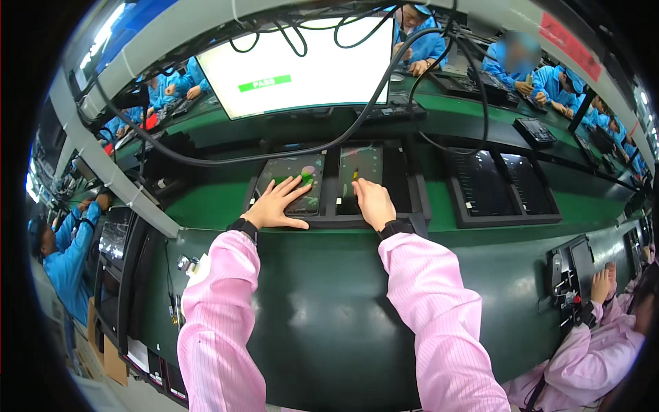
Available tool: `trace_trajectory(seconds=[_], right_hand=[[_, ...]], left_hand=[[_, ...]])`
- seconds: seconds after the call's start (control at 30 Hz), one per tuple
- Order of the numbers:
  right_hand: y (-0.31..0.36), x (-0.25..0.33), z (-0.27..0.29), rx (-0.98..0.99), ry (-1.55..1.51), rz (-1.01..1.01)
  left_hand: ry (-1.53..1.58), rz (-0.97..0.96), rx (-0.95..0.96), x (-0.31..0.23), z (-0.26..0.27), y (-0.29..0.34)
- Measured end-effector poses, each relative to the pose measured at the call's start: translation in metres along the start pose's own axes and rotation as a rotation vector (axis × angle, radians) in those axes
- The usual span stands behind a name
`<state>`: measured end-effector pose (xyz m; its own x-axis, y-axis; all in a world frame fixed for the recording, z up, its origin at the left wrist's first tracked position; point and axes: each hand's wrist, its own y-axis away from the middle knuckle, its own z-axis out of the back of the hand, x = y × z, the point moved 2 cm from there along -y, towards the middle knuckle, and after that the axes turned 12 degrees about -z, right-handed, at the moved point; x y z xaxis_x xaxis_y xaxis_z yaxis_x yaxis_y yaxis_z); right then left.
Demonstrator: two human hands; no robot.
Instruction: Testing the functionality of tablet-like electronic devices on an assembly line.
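My left hand [274,204] lies flat with fingers spread on the lit screen of the left tablet [280,169], which shows coloured spots by the fingertips. My right hand [375,203] is closed, its fingertips at the screen of a second tablet [369,155]. A small yellow streak shows just beyond those fingertips. Whether a thin object is in these fingers I cannot make out. Both tablets lie side by side in a black tray [328,223], with a dark section at its right. Pink sleeves and dark wrist bands cover my arms.
Behind the tray stands a monitor [302,62] with a green bar; black cables [240,162] hang across in front. Another black tray [511,221] with two dark-screened tablets is to the right. A person in pink [583,357] works at the right; people in blue sit beyond.
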<state>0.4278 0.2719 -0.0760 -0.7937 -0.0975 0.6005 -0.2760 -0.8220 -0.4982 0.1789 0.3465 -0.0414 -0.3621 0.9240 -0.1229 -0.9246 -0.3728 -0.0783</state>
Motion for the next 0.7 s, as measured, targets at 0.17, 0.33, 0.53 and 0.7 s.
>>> trace_trajectory(seconds=[0.17, 0.33, 0.53, 0.7], right_hand=[[0.016, 0.015, 0.037, 0.112, -0.343, -0.213], [0.051, 0.049, 0.112, 0.088, -0.502, -0.13], [0.137, 0.098, 0.197, 0.199, -0.523, -0.129], [0.244, 0.092, 0.293, 0.062, -0.393, -0.345]], left_hand=[[-0.32, 0.059, -0.088, -0.046, -0.003, 0.021], [-0.213, 0.163, -0.155, -0.071, -0.023, 0.038], [-0.167, 0.264, 0.117, -0.05, 0.015, 0.028], [-0.227, 0.203, -0.385, -0.05, 0.099, 0.171]])
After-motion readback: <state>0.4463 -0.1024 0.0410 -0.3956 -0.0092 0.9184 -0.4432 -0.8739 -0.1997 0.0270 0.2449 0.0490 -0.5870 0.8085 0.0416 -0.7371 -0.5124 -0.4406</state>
